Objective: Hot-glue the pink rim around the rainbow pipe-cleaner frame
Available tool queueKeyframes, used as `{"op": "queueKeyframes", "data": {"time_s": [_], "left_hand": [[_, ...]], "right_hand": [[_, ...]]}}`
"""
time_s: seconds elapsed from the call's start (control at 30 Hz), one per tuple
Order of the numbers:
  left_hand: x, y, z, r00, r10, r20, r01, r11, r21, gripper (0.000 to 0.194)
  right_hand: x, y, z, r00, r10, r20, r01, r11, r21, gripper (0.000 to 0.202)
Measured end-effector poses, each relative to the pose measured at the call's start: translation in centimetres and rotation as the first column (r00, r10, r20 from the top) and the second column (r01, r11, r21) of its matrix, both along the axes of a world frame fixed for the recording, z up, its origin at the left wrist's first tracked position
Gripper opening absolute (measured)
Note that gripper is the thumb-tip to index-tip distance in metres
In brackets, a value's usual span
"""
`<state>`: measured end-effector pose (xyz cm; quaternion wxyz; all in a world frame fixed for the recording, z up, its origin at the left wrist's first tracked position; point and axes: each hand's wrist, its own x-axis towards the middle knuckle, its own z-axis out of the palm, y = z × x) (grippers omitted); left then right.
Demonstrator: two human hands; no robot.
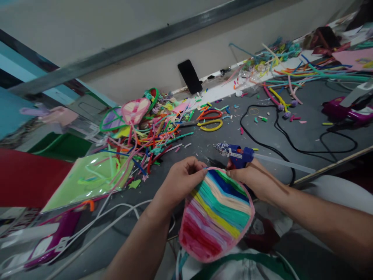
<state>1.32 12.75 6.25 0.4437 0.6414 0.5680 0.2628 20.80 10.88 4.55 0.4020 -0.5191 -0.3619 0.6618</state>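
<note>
A single view, taken from the person's head and facing forward and down.
The table point(201, 142) is looked down upon at a slant, and the left hand point(183, 177) and right hand point(252, 177) are seen quite near, below the middle. Beyond the table, the wall point(140, 76) is faced, farther away. The view is rolled sideways, so the rail point(201, 21) on the wall is shown rising toward the right.

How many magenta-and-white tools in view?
2: one tool near the right edge, another tool at lower left. Others may be hidden.
</note>
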Motion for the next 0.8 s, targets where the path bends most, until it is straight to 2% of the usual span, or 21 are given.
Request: {"op": "queueKeyframes", "data": {"time_s": [0.33,0.57,0.8], "left_hand": [[-0.2,0.1,0.3,0.998,0.057,-0.005,-0.058,0.996,-0.063,0.021],[-0.9,-0.2,0.3,0.997,-0.074,0.024,0.074,0.997,-0.001,0.02],[-1.3,0.1,0.2,0.999,-0.038,-0.007,0.038,0.997,-0.061,0.025]], "right_hand": [[-0.1,0.0,-0.1,1.0,0.004,-0.011,-0.003,1.0,0.012,0.021],[0.2,0.0,-0.7,0.999,0.025,-0.029,-0.025,1.0,0.015,0.021],[0.2,0.0,-1.0,0.999,0.043,-0.011,-0.043,0.999,0.029,0.02]]}}
